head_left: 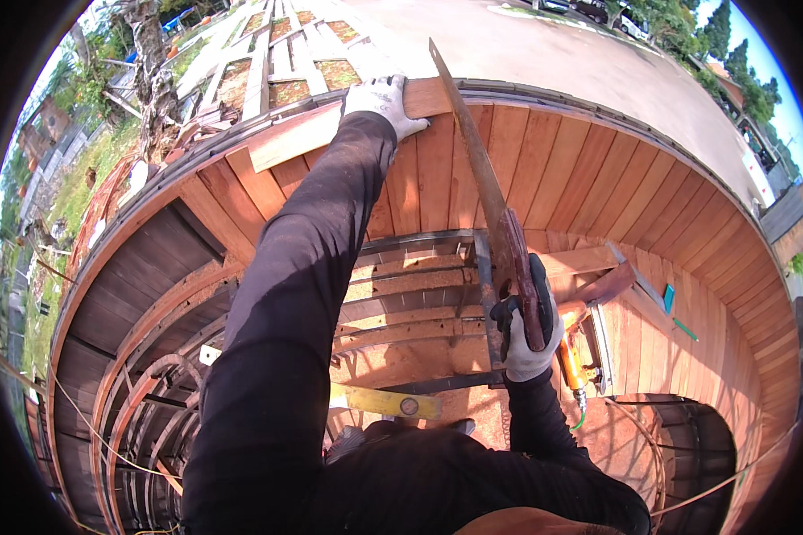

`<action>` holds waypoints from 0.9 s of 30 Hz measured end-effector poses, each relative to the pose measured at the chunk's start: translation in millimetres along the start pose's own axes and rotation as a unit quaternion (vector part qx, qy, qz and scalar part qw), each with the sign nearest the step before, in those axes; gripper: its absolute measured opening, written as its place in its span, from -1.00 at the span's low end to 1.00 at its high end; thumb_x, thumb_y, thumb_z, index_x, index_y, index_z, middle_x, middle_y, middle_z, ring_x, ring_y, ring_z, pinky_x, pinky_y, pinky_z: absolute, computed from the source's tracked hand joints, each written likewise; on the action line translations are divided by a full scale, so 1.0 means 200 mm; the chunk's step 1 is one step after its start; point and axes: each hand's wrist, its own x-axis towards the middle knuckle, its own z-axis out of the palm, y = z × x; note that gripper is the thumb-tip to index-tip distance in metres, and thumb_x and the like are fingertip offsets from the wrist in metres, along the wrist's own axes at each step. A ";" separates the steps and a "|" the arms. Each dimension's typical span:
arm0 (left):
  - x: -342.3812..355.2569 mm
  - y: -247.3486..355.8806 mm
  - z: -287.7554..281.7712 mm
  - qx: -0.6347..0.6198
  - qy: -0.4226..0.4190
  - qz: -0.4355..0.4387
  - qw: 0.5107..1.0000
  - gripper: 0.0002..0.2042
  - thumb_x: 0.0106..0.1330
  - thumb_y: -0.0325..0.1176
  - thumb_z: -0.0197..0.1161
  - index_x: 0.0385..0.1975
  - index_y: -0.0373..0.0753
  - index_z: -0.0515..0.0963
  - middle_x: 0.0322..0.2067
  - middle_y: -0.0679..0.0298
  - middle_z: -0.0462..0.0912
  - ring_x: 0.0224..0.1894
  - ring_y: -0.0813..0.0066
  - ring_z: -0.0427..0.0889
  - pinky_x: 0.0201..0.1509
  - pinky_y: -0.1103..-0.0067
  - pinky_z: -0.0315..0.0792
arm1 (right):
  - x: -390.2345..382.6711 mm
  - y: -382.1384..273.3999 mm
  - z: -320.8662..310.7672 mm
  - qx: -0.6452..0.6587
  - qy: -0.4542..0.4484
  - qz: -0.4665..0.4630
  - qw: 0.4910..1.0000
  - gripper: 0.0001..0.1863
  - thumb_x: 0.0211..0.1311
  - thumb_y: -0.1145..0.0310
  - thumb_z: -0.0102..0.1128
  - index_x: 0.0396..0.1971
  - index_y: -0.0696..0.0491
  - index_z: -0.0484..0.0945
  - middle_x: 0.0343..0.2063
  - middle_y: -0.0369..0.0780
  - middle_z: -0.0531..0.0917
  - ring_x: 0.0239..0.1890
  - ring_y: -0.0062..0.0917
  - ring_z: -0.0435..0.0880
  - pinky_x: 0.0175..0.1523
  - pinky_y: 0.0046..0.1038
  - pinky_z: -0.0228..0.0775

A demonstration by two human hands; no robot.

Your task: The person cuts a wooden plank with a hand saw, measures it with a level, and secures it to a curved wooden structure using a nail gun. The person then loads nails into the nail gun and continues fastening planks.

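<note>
Pale paved ground and green trees lie outdoors beyond a large curved wooden structure, its rim covered by a band of reddish-brown planks that passes beneath a long handsaw with a brown-stained blade and dark red handle. The structure is hollow: to the near side of the saw, its open middle holds the person's body, a yellow spirit level and, along the far side, curved wooden ribs; well left of the saw, more bent strips line the dark inner wall. Just right of the saw's handle lies a yellow-orange power tool with a green hose, and farther right, on the planking, a thin green stick. The left arm, in a black sleeve, reaches far forward, nearly straight, to the left of the saw; its white-gloved hand is fairly open, pressed on a loose flat reddish board, thumb stretched toward the saw. The right arm is bent, and its grey-and-white gloved hand is closed around the saw's handle. The blade tilts away and leftward, crossing the board's right end; whether its teeth touch wood cannot be told.
</note>
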 end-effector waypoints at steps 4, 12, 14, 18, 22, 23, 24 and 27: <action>0.01 -0.01 0.00 -0.010 0.011 0.009 1.000 -0.09 -0.01 0.28 0.34 0.28 -0.20 0.30 0.18 0.10 0.47 0.26 0.22 0.42 0.32 0.37 0.31 | 0.20 0.08 0.07 -0.056 0.033 -0.044 0.997 -0.43 0.26 0.39 0.10 0.28 0.25 0.34 -0.27 -0.25 0.65 -0.36 -0.71 0.58 -0.24 -0.60 0.45; 0.00 0.00 -0.01 -0.010 -0.007 0.011 1.000 -0.11 0.01 0.26 0.33 0.28 -0.20 0.30 0.19 0.11 0.45 0.27 0.23 0.41 0.33 0.38 0.30 | 0.00 -0.01 0.01 -0.009 0.010 0.039 0.999 -0.38 0.14 0.55 0.05 0.29 0.22 0.32 -0.16 -0.16 0.70 -0.36 -0.66 0.62 -0.24 -0.60 0.48; 0.00 -0.01 -0.03 -0.015 -0.002 0.013 1.000 -0.11 0.02 0.26 0.33 0.28 -0.20 0.29 0.20 0.11 0.44 0.28 0.24 0.40 0.34 0.38 0.29 | -0.01 -0.02 0.01 -0.003 0.017 0.057 0.998 -0.39 0.14 0.54 0.07 0.27 0.23 0.34 -0.04 -0.11 0.66 -0.21 -0.59 0.65 -0.10 -0.55 0.48; 0.00 -0.02 -0.01 -0.023 -0.005 0.012 1.000 -0.15 0.04 0.25 0.33 0.27 -0.16 0.32 0.23 0.15 0.40 0.30 0.26 0.36 0.35 0.33 0.24 | 0.32 0.02 0.14 -0.036 0.043 -0.062 0.996 -0.42 0.16 0.53 0.08 0.25 0.24 0.37 0.07 -0.06 0.60 0.00 -0.50 0.63 0.10 -0.48 0.43; 0.02 -0.02 0.00 -0.024 -0.012 0.008 1.000 -0.15 0.03 0.25 0.33 0.27 -0.18 0.32 0.21 0.12 0.43 0.28 0.24 0.39 0.35 0.34 0.26 | 0.42 0.01 0.17 -0.067 0.019 -0.076 0.995 -0.42 0.18 0.54 0.07 0.26 0.24 0.36 0.10 -0.07 0.59 0.05 -0.49 0.61 0.14 -0.46 0.41; 0.01 -0.03 0.00 -0.024 -0.008 0.010 1.000 -0.13 0.02 0.26 0.33 0.27 -0.19 0.31 0.18 0.11 0.45 0.27 0.23 0.40 0.34 0.36 0.26 | 0.36 0.02 0.16 -0.067 0.014 -0.055 0.996 -0.42 0.18 0.54 0.06 0.27 0.25 0.35 0.10 -0.06 0.59 0.05 -0.50 0.61 0.14 -0.47 0.41; 0.01 -0.04 0.00 -0.023 -0.004 0.011 1.000 -0.12 0.02 0.26 0.33 0.27 -0.20 0.31 0.15 0.10 0.48 0.26 0.23 0.41 0.34 0.37 0.27 | 0.27 0.00 0.14 -0.043 0.020 -0.044 0.998 -0.41 0.19 0.51 0.08 0.27 0.25 0.34 0.10 -0.07 0.59 0.04 -0.51 0.61 0.12 -0.48 0.42; 0.00 -0.01 -0.02 -0.026 -0.001 0.024 0.999 -0.14 0.02 0.26 0.33 0.25 -0.20 0.32 0.14 0.09 0.49 0.25 0.23 0.42 0.33 0.37 0.28 | 0.01 -0.02 0.04 0.011 0.029 0.058 0.998 -0.38 0.20 0.38 0.13 0.28 0.26 0.33 0.07 -0.11 0.61 -0.01 -0.56 0.61 0.04 -0.56 0.43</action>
